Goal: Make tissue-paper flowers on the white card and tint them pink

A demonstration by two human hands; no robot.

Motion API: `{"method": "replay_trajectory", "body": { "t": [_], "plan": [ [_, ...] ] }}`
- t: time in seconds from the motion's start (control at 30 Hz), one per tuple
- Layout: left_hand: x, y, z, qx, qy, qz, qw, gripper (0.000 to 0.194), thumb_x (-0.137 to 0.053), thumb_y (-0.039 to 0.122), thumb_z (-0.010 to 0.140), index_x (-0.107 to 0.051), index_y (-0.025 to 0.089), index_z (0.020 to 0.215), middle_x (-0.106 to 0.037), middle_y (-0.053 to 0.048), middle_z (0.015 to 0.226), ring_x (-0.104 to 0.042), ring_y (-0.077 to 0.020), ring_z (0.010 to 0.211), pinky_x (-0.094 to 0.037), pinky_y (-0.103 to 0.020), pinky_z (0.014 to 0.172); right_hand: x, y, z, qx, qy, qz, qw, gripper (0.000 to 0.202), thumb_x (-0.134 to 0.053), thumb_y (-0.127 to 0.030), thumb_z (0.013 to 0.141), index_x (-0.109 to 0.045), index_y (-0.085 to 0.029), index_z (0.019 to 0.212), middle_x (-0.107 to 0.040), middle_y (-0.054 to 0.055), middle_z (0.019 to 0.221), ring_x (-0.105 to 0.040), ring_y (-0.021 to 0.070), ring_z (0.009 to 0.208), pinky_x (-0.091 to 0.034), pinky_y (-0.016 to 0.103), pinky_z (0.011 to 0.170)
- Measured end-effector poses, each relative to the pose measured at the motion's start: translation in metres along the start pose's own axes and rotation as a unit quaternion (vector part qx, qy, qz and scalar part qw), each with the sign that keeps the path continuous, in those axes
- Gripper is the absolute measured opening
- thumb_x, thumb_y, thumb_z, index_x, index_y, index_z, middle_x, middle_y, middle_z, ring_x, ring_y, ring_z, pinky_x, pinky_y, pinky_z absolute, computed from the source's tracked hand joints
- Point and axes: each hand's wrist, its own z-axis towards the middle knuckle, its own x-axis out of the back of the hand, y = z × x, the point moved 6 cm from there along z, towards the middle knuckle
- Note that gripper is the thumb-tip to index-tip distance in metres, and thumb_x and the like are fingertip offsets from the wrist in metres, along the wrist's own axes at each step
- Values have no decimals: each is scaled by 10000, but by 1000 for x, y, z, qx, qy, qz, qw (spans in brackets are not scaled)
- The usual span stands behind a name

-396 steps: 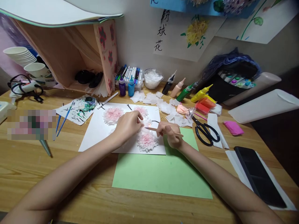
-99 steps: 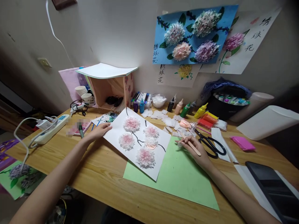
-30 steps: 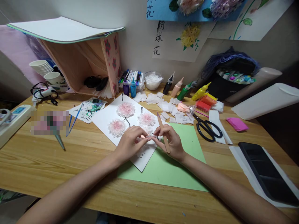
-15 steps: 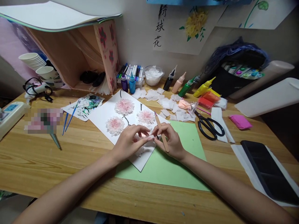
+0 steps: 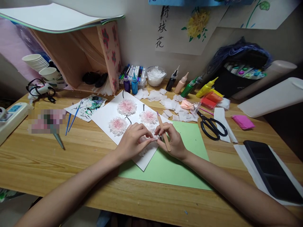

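Observation:
My left hand (image 5: 132,142) is closed in a pinch over the white sheet (image 5: 99,118). Between its fingertips and those of my right hand (image 5: 174,142) shows a small pale scrap of thin paper (image 5: 155,137), partly hidden. A flat wooden stick (image 5: 166,141) with a purplish pointed tip is tucked in my right hand, slanting up over the fingers. On the sheet are pink-and-white ruffled paper flowers (image 5: 127,107) with short dark stems. My hands cover part of the lower flowers. Under the sheet lies green paper (image 5: 187,170).
White paper scraps (image 5: 176,105) lie behind the sheet, near a glass bowl (image 5: 156,77) and paint bottles (image 5: 188,87). Black-handled scissors (image 5: 210,127), a pink packet (image 5: 243,122) and a black tray (image 5: 270,170) are at right. Paintbrushes (image 5: 74,118) and a power strip (image 5: 13,118) are at left.
The fingertips of both hands have shifted slightly around the pale scrap, and my left fingers curl lower. The view has moved a little; the wooden stick stays in my right hand.

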Motion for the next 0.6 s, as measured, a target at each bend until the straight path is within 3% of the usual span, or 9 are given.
{"method": "replay_trajectory", "body": {
  "t": [0.3,0.6],
  "plan": [
    [7,-17,5,55,39,-49,997,116,-604,282,847,-606,186,781,-599,-6,790,-538,-149,792,-398,-287,730,-3,7,-1,-48,-18,11,999,173,-598,-153,808,-470,-223,900,-575,27,866,-607,166,806,-500,310,696],
    [0,-24,8,102,29,10,994,102,-637,281,796,-639,199,736,-606,-10,749,-522,-186,807,-389,-324,740,2,13,2,-123,-2,12,992,99,-541,-302,880,-525,-206,861,-591,20,788,-568,152,692,-449,283,624]
  ]
}}
